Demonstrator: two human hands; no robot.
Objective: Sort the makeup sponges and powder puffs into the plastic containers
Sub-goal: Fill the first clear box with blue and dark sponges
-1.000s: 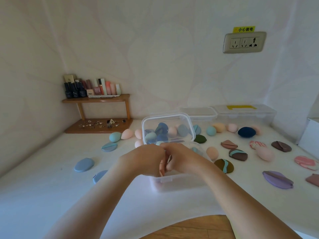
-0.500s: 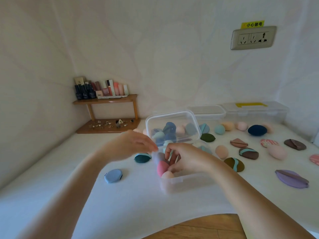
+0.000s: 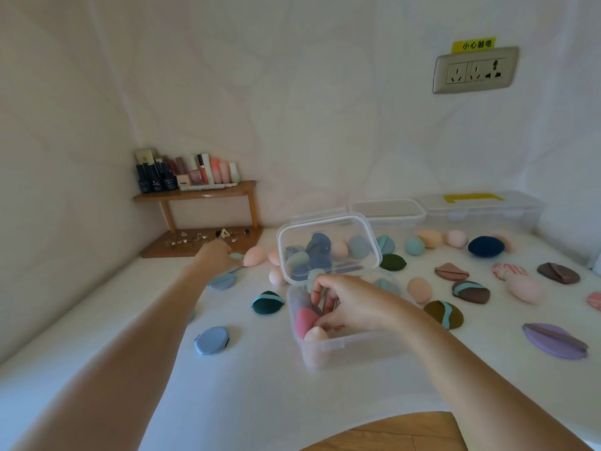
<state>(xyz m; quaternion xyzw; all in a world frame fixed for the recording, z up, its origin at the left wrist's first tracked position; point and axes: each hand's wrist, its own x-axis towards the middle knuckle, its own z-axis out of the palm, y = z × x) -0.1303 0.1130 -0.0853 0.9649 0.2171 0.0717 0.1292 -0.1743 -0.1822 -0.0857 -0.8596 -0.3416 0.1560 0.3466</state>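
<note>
A clear plastic container (image 3: 344, 345) stands open in the middle of the white table, its lid (image 3: 328, 247) tipped up behind it. Inside lie a rose sponge (image 3: 305, 320), a peach sponge (image 3: 315, 335) and others. My right hand (image 3: 348, 304) is inside the box, fingers curled and spread over the sponges. My left hand (image 3: 216, 255) is stretched far left, its fingertips on a teal sponge (image 3: 236, 255) beside a peach sponge (image 3: 254, 255); whether it grips is unclear. Puffs and sponges lie scattered on both sides of the box.
A blue puff (image 3: 211, 340) and a dark green puff (image 3: 268, 302) lie left of the box; a purple puff (image 3: 554, 340) lies right. Two more clear containers (image 3: 387, 211) stand at the back wall. A wooden shelf (image 3: 195, 195) with cosmetics fills the back left corner.
My left hand has left the box and reached out to the back left, onto the teal sponge. My right hand has stayed in the box.
</note>
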